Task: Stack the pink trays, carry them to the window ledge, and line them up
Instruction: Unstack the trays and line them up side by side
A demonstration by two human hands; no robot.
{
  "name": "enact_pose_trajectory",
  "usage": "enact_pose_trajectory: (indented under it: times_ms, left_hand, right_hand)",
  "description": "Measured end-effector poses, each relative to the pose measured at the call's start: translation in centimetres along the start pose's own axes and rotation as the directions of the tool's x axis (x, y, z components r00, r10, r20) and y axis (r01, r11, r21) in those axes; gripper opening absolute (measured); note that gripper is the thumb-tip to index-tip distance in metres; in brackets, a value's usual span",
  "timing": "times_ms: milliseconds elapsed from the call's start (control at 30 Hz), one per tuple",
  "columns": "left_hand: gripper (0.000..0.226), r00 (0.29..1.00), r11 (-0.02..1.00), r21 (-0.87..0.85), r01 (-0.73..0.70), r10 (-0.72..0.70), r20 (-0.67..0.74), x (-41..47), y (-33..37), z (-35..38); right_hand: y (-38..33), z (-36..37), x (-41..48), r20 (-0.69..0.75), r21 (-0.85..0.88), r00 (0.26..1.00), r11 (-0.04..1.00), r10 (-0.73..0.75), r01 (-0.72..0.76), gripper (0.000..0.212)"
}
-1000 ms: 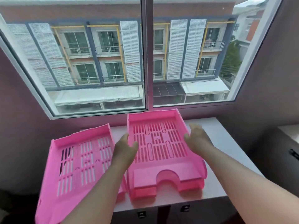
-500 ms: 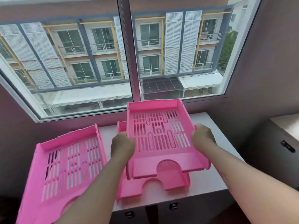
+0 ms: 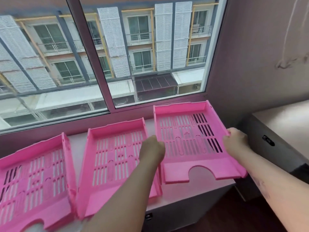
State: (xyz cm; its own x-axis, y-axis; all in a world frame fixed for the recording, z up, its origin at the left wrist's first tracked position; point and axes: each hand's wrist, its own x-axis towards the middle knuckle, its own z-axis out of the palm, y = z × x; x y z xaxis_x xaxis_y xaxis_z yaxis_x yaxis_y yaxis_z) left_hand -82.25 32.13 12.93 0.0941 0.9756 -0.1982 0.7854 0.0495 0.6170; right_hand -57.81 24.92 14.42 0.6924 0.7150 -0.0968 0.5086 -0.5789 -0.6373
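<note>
My left hand (image 3: 151,150) and right hand (image 3: 235,141) each clasp a side wall of the right tray (image 3: 187,138), held just right of the middle tray (image 3: 117,158). Left tray (image 3: 33,180) lies beyond that one. All three sit over the white ledge (image 3: 197,190), with the window (image 3: 107,64) behind.

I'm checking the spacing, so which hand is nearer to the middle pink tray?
Left. The left hand is right at the middle tray's right wall while holding the right tray's left side. The right hand holds that tray's far side.
</note>
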Motion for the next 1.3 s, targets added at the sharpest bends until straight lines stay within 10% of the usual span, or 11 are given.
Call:
enact_pose_trajectory:
  times_ms: [400,600,833,1167,1300]
  left_hand:
    - [0.074,0.995,0.984,0.181,0.000,-0.018,0.096,-1.0,-2.6,3.7]
    - [0.066,0.997,0.988,0.140,0.062,-0.054,-0.059,-3.5,-7.7,2.4]
    - [0.060,0.999,0.935,0.354,0.035,-0.035,-0.006,-5.7,-11.5,3.8]
    - [0.062,0.994,0.947,0.307,0.090,-0.065,-0.090,-5.1,-11.2,3.8]
    - [0.060,0.994,0.984,0.179,0.027,-0.007,-0.110,-3.1,-9.2,3.0]
  right_hand:
    - [4.7,2.8,1.3,0.147,0.049,0.989,0.999,-0.010,0.003,0.031]
    - [4.5,4.8,-1.6,0.183,-0.388,0.884,0.795,-0.430,0.467,0.059]
    - [7.1,8.0,-4.5,0.539,-0.371,0.775,0.732,-0.331,0.571,0.066]
    - [6.0,7.9,-3.4,0.585,-0.361,0.734,0.700,-0.344,0.616,0.068]
    - [3.9,6.7,-1.4,0.386,-0.368,0.793,0.709,-0.472,0.601,0.056]
